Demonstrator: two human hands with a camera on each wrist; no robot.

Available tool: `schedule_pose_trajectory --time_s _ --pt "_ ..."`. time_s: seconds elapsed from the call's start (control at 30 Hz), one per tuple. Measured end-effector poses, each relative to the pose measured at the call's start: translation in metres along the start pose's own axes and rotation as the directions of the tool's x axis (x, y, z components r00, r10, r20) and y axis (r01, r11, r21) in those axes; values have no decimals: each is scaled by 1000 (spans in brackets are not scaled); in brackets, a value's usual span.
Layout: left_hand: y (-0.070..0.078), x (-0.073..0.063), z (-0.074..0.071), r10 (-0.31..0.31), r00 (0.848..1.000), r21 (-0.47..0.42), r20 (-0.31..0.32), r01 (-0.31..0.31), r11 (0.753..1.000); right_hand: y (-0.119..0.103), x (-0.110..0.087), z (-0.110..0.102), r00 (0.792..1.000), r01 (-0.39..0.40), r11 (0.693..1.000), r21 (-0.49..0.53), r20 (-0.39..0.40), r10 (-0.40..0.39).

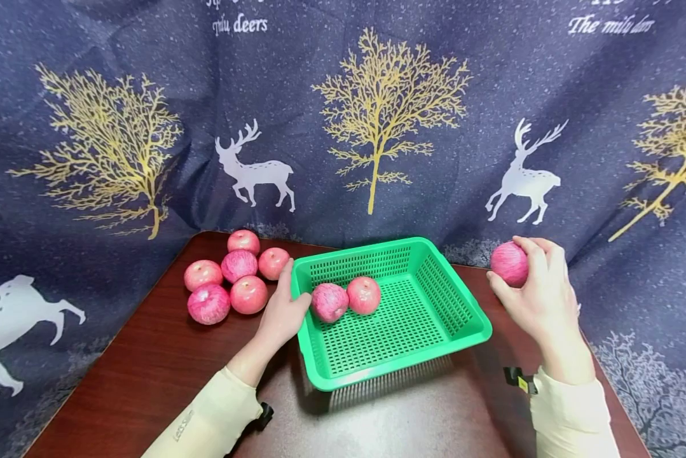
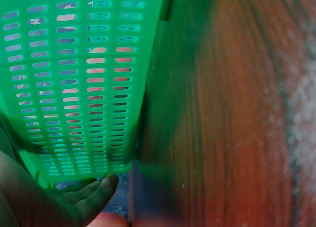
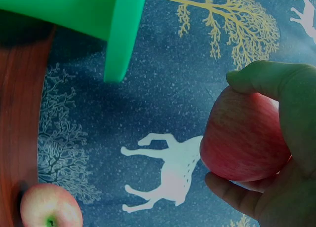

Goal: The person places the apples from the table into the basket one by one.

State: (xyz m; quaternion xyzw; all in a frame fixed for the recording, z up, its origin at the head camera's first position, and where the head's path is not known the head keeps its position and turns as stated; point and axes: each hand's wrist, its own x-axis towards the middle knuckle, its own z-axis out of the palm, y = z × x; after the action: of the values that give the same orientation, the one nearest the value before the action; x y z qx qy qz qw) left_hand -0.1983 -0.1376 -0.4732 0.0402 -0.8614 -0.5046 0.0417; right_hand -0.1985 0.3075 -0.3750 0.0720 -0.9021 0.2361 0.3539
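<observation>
My left hand [image 1: 285, 312] grips the left rim of a green plastic basket [image 1: 397, 375], thumb over the rim and fingers outside. The left wrist view shows the slotted wall of the basket [image 2: 81, 89] above that hand [image 2: 74, 202]. Two apples, a darker one [image 1: 329, 303] and a lighter one [image 1: 364, 295], lie inside the basket at its left end. Right of the basket, my right hand [image 1: 543, 299] holds a red apple [image 1: 509, 264] between thumb and fingers. The right wrist view shows this apple [image 3: 244, 135] in the hand's grasp.
Several apples [image 1: 248, 294] lie grouped on the brown wooden table [image 1: 148, 381] left of the basket. Another apple [image 3: 51, 207] sits near the table's edge, mostly hidden by the right hand in the head view. A dark blue cloth [image 1: 423, 191] with deer and trees hangs behind.
</observation>
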Motion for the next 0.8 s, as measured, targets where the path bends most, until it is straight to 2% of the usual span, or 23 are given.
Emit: schedule_pose_trajectory --time_s 0.27,0.8 --pt "1 -1 0 -11 1000 -4 3 11 1000 -6 -1 5 998 60 998 25 -1 -60" --pt "3 -3 0 1 1000 -4 -5 -1 1000 -17 -4 21 990 131 990 41 49 -133"
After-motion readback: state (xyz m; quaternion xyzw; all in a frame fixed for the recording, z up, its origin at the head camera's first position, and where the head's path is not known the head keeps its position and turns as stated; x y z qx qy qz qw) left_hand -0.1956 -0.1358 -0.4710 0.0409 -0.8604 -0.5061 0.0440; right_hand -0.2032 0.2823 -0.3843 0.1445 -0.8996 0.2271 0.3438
